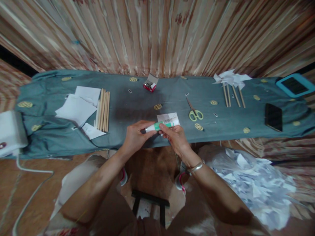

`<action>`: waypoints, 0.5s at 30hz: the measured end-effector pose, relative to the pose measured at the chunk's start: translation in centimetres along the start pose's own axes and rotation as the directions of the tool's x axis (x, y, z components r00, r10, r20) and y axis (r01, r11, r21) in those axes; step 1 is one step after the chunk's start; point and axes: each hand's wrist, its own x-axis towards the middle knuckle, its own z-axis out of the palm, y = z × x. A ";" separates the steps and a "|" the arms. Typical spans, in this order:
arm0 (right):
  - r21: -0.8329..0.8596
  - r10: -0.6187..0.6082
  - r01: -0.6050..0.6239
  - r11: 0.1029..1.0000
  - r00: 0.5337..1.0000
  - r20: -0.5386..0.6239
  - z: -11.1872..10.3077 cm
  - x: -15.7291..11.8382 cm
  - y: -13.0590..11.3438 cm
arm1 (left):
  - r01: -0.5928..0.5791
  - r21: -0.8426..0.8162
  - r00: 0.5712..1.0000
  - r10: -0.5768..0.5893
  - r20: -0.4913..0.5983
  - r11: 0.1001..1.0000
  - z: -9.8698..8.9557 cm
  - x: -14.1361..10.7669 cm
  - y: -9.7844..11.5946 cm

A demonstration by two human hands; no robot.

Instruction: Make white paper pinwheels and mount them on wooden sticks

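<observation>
A white and green glue tube (164,125) with a dark cap lies level between my two hands, near the table's front edge. My left hand (136,135) is closed around its capped end at the left. My right hand (175,137) grips the body of the tube, thumb on top. Just behind the tube is a small piece of white paper (167,116), partly hidden by the tube and my fingers. Green-handled scissors (195,113) rest on the cloth to the right of my right hand.
Wooden sticks (104,111) and white paper sheets (78,109) lie left. A small red box (150,84) of metal bits stands at the back. Paper pinwheels (232,78) on sticks and a phone (273,117) are right. A bag of paper scraps (253,183) sits below.
</observation>
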 end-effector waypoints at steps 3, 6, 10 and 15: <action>-0.007 0.033 -0.033 0.999 0.999 0.010 0.2 0.0 0.1 | 0.033 0.005 0.999 -0.033 0.007 0.999 -0.3 -0.1 -0.1; -0.065 0.021 -0.018 0.998 0.998 0.055 -0.5 0.4 -0.1 | 0.082 0.024 0.997 -0.081 -0.013 0.996 -0.8 0.3 -0.7; -0.297 -0.193 0.181 0.938 0.981 -0.011 -3.3 1.3 -0.8 | 0.152 0.178 0.980 -0.125 -0.152 0.972 -2.3 1.0 -2.1; -0.785 -0.531 0.480 0.393 0.815 0.233 -7.0 1.1 -0.9 | 0.111 0.404 0.982 -0.038 -0.184 0.908 -4.5 1.5 -4.1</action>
